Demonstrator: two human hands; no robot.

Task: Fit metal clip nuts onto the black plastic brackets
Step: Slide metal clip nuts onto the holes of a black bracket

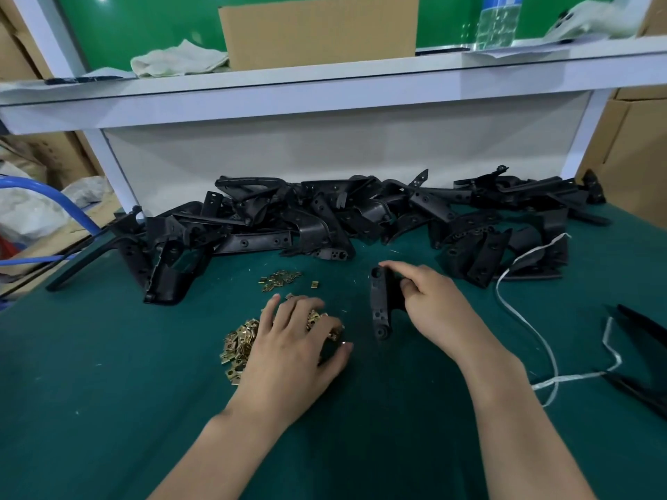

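My right hand grips a black plastic bracket standing on end on the green table mat, its drilled face turned toward the left. My left hand lies palm down with fingers spread over a heap of brass-coloured clip nuts; whether a nut is pinched under the fingertips is hidden. A smaller scatter of clip nuts lies farther back. A long pile of black brackets runs across the back of the mat.
A white strap curls over the mat at right, beside black parts at the right edge. A white shelf overhangs the back, carrying a cardboard box, a cloth and a water bottle.
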